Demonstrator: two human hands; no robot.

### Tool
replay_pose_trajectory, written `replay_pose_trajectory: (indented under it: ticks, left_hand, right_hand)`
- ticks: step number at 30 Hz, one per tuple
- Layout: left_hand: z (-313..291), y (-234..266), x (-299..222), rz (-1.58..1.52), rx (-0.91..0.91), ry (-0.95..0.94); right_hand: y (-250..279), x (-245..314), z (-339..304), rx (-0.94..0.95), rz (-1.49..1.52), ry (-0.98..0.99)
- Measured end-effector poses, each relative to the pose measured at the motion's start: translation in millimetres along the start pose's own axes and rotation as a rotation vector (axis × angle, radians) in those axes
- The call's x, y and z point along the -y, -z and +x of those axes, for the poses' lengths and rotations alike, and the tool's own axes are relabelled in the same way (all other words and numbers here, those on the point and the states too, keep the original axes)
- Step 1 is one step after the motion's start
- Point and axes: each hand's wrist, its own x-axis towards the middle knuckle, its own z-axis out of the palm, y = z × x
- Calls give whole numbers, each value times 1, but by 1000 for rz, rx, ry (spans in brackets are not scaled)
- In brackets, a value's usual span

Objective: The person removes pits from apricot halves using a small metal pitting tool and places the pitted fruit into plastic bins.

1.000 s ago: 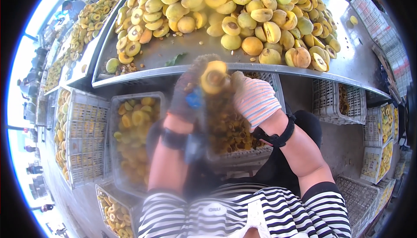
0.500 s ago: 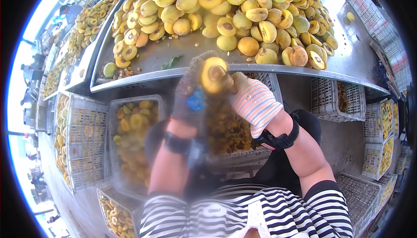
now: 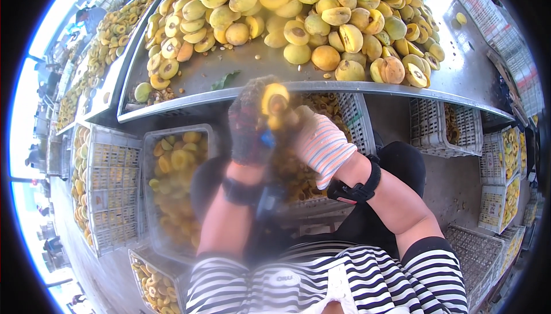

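Note:
My left hand (image 3: pixel 248 125), in a dark knitted glove, is closed around a yellow peach half (image 3: pixel 274 91) just in front of the table edge. Its cut face is turned up, with a brown centre showing. Against that face presses my right hand (image 3: pixel 326 146), in a white glove with coloured stripes, its fingers closed. Whatever they grip is blurred and too small to make out. Under both hands, a crate (image 3: pixel 360 125) holds dark yellow scraps or pieces, partly hidden by my hands.
A heap of peaches (image 3: pixel 327 57), many halved, covers the metal table (image 3: pixel 229 64) ahead. A leaf (image 3: pixel 226 80) lies near its edge. On my left stand a clear tub (image 3: pixel 150 199) of halves and a white crate (image 3: pixel 117 190). More crates (image 3: pixel 425 133) stand to the right.
Both hands have moved slightly down, and the right has shifted left, closer against the peach half. The half has tilted in my left hand.

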Motion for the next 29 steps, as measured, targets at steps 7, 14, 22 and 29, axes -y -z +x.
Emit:
replay_pose_trajectory:
  ticks: [7, 14, 22, 29]
  left_hand:
    - [1, 0, -7, 250, -68, -171]
    - [4, 8, 9, -62, 54, 49]
    - [13, 10, 1, -179, 260, 54]
    - [-1, 18, 10, -150, 141, -6]
  right_hand:
    - [-33, -7, 8, -42, 44, 19]
    - [8, -3, 4, -51, 177, -50]
    - [8, 3, -3, 224, -608, 254]
    - [7, -2, 5, 44, -338, 299]
